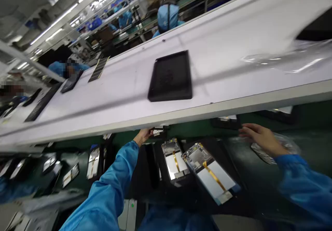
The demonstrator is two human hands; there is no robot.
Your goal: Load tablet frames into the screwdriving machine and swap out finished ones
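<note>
While my left hand (143, 136) reaches under the shelf lip, its fingers bent in at a dark piece (160, 129) just to three o'clock, I cannot tell whether they are clamped on it. My right hand (261, 139) has its fingers close together, tips at the corner of a black tray (234, 125) to ten o'clock; whether they grip it, I cannot tell either. Crinkled clear wrap (263, 156) lies below that hand, at six o'clock. At eight o'clock from it, the larger opened device (211, 175) lies tilted, a gold ribbon strip across its silvery section; the smaller opened device (173, 158) lies beside it, at four o'clock from my left hand. Farther off, at eight o'clock from that hand, I see another device (93, 163). Above, the white shelf (116, 99) bears a black case (171, 77), at one o'clock from my left hand. Beyond, at twelve, sits a person in a blue cap (163, 18).
</note>
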